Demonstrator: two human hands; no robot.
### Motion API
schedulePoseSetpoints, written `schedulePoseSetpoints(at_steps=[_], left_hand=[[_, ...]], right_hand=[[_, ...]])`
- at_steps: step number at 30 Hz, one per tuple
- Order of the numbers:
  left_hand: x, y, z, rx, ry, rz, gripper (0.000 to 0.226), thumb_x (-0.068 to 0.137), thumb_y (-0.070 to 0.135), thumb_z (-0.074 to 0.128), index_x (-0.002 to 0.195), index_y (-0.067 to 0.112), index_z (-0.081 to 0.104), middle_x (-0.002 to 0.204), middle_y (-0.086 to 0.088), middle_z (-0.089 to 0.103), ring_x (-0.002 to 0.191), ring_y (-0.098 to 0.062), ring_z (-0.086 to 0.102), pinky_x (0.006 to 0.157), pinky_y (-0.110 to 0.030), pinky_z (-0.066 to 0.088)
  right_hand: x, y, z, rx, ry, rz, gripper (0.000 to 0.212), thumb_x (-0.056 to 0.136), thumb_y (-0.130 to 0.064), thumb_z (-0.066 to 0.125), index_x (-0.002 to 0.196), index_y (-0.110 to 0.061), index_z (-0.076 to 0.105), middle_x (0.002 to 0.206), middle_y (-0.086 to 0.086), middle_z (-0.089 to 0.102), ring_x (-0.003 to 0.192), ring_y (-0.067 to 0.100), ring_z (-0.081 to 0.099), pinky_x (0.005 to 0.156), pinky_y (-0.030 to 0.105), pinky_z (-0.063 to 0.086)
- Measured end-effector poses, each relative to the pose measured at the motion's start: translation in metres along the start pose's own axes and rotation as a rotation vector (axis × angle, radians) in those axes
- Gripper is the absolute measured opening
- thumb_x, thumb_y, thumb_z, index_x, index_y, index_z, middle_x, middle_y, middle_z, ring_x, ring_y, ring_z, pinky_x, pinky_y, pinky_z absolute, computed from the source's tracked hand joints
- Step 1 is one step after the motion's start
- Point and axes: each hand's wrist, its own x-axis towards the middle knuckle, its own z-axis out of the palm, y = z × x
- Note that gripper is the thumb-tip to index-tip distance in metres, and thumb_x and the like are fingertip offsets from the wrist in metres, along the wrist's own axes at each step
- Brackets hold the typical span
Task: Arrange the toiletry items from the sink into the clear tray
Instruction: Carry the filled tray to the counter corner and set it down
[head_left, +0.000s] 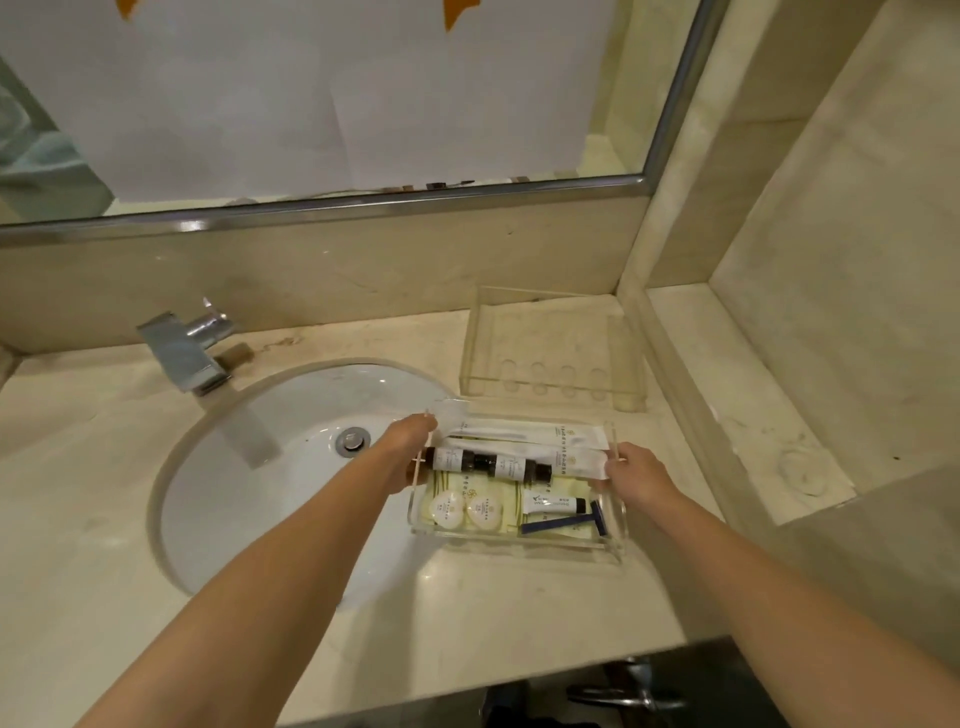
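1. Clear tray (519, 540) is gripped at its left end by left hand (410, 452) and at its right end by right hand (636, 475).
2. Tray is located on counter (467, 623), partly over sink (270, 467) rim.
3. Bottles (488, 464), round soaps (467, 512), razor (571, 522) and sachets are seen inside it.

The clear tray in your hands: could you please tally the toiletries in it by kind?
In the clear tray, gripped by the left hand and right hand:
Long white sachets: 2
Small bottles: 2
Round soaps: 2
Small tube: 1
Blue razor: 1
Total: 8
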Motion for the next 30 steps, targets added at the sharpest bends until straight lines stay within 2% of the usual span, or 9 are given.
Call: schedulePoseSetpoints(at_steps=[2,6,10,13,15,18,22,27,30], left_hand=[[0.004,0.003,0.013,-0.020,-0.046,0.018,0.032,0.096,0.036,0.045,0.117,0.013,0.053,0.111,-0.017,0.061,0.100,-0.031,0.060,0.094,-0.043,0.049],[0.007,0.013,0.037,-0.002,-0.071,0.022,0.029,0.097,0.033,0.044,0.119,0.016,0.052,0.096,-0.009,0.056,0.085,-0.023,0.054,0.082,-0.036,0.045],[0.012,0.019,0.054,-0.004,-0.090,0.008,0.032,0.098,0.040,0.041,0.120,0.020,0.053,0.100,-0.006,0.057,0.093,-0.023,0.053,0.090,-0.037,0.045],[0.016,0.022,0.062,-0.050,-0.054,0.002,0.032,0.096,0.035,0.046,0.124,0.020,0.050,0.111,-0.009,0.058,0.098,-0.024,0.055,0.091,-0.037,0.045],[0.017,0.023,0.063,-0.071,-0.016,-0.012,0.035,0.094,0.035,0.049,0.124,0.017,0.051,0.114,-0.009,0.060,0.101,-0.024,0.056,0.092,-0.037,0.045],[0.019,0.027,0.061,-0.082,0.010,-0.005,0.034,0.093,0.035,0.050,0.120,0.014,0.054,0.101,-0.007,0.062,0.092,-0.022,0.056,0.085,-0.037,0.045],[0.022,0.030,0.050,-0.093,0.016,0.035,0.030,0.095,0.032,0.049,0.115,0.010,0.055,0.092,-0.006,0.061,0.084,-0.022,0.057,0.080,-0.037,0.048],[0.018,0.027,0.036,-0.070,-0.038,-0.013,0.035,0.099,0.038,0.042,0.103,0.007,0.059,0.098,-0.013,0.063,0.088,-0.027,0.060,0.084,-0.041,0.050],[0.014,0.022,0.030,-0.027,-0.113,-0.128,0.050,0.098,0.049,0.039,0.115,0.004,0.052,0.105,-0.019,0.059,0.095,-0.034,0.061,0.088,-0.047,0.053]], right_hand=[[0.008,0.011,-0.008,0.009,0.033,0.033,0.025,0.095,-0.009,0.041,0.110,-0.007,0.060,0.100,0.008,0.061,0.087,0.024,0.055,0.065,0.032,0.038],[0.018,0.027,-0.018,0.079,0.104,0.104,0.025,0.096,-0.013,0.043,0.099,-0.002,0.064,0.095,0.013,0.065,0.077,0.024,0.054,0.058,0.030,0.037],[0.024,0.037,-0.022,0.241,0.162,0.180,0.028,0.095,-0.021,0.045,0.093,-0.003,0.067,0.094,0.019,0.070,0.068,0.024,0.053,0.062,0.032,0.041],[0.027,0.034,-0.024,0.329,0.175,0.202,0.030,0.095,-0.024,0.046,0.088,-0.005,0.068,0.093,0.018,0.072,0.069,0.025,0.054,0.064,0.035,0.042],[0.027,0.028,-0.024,0.380,0.179,0.208,0.028,0.095,-0.025,0.047,0.087,-0.009,0.068,0.092,0.015,0.072,0.076,0.028,0.060,0.072,0.038,0.049],[0.028,0.021,-0.017,0.469,0.189,0.221,0.029,0.095,-0.030,0.048,0.082,-0.014,0.068,0.091,0.013,0.072,0.094,0.035,0.065,0.089,0.046,0.050],[0.034,0.011,-0.011,0.552,0.206,0.257,0.029,0.096,-0.033,0.047,0.077,-0.019,0.063,0.072,-0.003,0.069,0.080,0.025,0.061,0.091,0.044,0.049],[0.050,0.006,-0.010,0.586,0.268,0.281,0.034,0.094,-0.038,0.048,0.073,-0.015,0.062,0.076,0.003,0.072,0.075,0.023,0.053,0.092,0.045,0.049],[0.059,0.001,-0.008,0.620,0.278,0.311,0.034,0.094,-0.038,0.049,0.067,-0.018,0.057,0.082,0.006,0.072,0.074,0.022,0.052,0.091,0.043,0.049]])
